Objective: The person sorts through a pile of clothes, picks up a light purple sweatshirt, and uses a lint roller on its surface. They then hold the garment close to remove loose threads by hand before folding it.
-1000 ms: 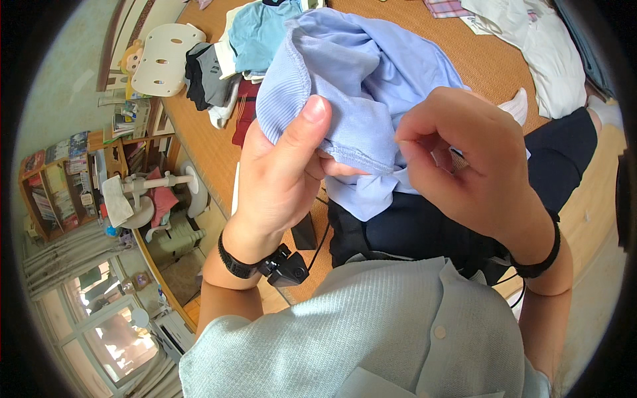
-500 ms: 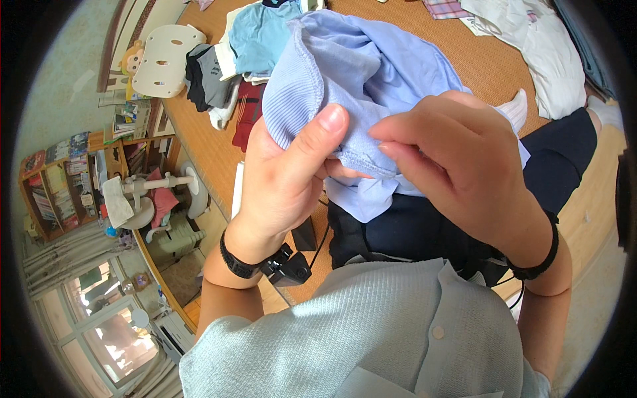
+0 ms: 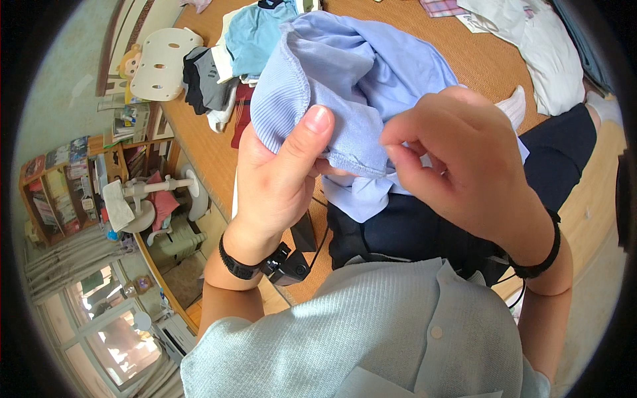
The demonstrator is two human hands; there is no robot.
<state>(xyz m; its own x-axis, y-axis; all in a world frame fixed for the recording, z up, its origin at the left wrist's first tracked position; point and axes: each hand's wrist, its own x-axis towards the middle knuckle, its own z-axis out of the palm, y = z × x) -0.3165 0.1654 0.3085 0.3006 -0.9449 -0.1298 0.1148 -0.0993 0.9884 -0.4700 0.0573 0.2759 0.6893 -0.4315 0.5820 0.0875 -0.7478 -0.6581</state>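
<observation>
A light-blue garment (image 3: pixel 345 86) with a ribbed band and a visible inside seam lies bunched over my lap and the mat. My left hand (image 3: pixel 282 169) grips its ribbed edge, thumb on top and fingers underneath. Just right of the seam's lower corner, my right hand (image 3: pixel 458 166) is closed in a pinch, thumb against forefinger. Anything between those fingertips is too small to make out. A paler flap of the cloth (image 3: pixel 361 199) hangs below my left fingers, over my dark trousers (image 3: pixel 411 225).
Folded clothes lie on the brown woven mat (image 3: pixel 398 26): a light-blue shirt (image 3: pixel 262 40), a grey one (image 3: pixel 215 79) and a dark red piece (image 3: pixel 242 116). White clothing (image 3: pixel 541 60) is at the far right. A white plastic board (image 3: pixel 166 63) stands far left.
My left hand has shifted slightly left with the garment's ribbed edge. My right hand has drawn a little right, away from the seam, its fingers curled tighter.
</observation>
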